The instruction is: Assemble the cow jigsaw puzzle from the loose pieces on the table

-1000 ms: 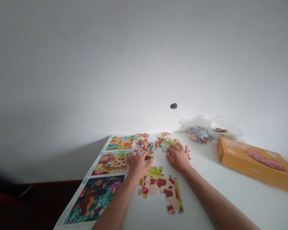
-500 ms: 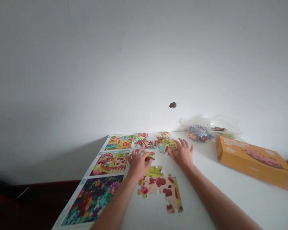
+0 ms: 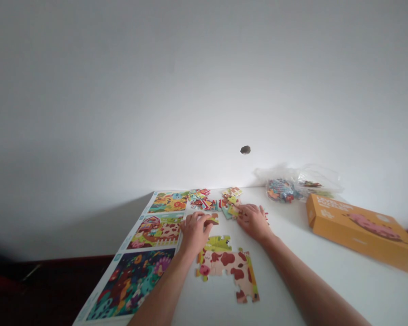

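Observation:
My left hand (image 3: 194, 230) is closed with a brown-and-green puzzle piece (image 3: 212, 219) between thumb and index finger, just above the table. To the right, my right hand (image 3: 253, 221) reaches over the loose pieces, fingers drawn together at a yellow-green puzzle piece (image 3: 233, 211); its fingertips are partly hidden. Nearer me lies a joined puzzle section (image 3: 227, 262) with a spotted cow. A green joined strip (image 3: 218, 243) touches or nearly touches its upper edge; I cannot tell which. Loose puzzle pieces (image 3: 204, 203) lie in a heap beyond my left hand.
A picture sheet (image 3: 179, 253) with three printed scenes lies along the table's left side. Clear plastic bags (image 3: 282, 188) of pieces stand at the back right by the wall. An orange puzzle box (image 3: 360, 231) lies at the right. The wall has a small hole (image 3: 245, 150).
My right hand has drawn its spread fingers together and moved slightly lower, and a yellow-green piece now shows at its fingertips. My left hand has barely moved with its piece.

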The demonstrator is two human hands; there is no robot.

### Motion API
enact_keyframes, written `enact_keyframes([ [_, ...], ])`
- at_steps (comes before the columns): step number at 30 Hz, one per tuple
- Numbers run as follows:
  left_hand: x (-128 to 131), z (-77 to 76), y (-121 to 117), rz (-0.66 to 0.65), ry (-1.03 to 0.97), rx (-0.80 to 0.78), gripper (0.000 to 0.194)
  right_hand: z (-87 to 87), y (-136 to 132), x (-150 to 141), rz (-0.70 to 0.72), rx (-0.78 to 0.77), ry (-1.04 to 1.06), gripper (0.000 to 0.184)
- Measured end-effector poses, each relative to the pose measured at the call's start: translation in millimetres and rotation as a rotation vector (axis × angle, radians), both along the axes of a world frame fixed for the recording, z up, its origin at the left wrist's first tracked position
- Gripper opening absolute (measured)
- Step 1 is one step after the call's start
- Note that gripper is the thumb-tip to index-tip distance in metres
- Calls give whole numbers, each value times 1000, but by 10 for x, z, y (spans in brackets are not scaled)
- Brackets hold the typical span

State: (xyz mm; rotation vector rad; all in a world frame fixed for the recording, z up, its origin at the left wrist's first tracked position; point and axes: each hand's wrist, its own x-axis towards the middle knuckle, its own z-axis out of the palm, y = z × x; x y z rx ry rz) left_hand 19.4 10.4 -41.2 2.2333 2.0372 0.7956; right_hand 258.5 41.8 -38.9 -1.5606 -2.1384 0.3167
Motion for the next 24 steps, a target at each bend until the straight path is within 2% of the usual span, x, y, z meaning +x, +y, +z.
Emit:
enact_keyframes([
  [5, 7, 38, -17, -36, -6, -13, 27, 38, -50, -12, 166, -18, -2, 54],
  [7, 14, 51, -27, -42, -6, -9, 28, 38, -53, -19, 148, 28, -8, 49],
  [12, 24, 61, -33, -14, 0, -12, 19, 20, -23, -9, -2, 114, -22, 29],
  [15, 24, 61, -25, -12, 3, -23, 16, 22, -40, -21, 59, 102, -21, 26],
  [19, 22, 60, -20, -30, 0, -29, 16, 46, -95, -59, 194, 77, 7, 32],
  [24, 16, 37, -17, -65, -30, -15, 18, 68, -113, -59, 214, 90, 31, 36],
])
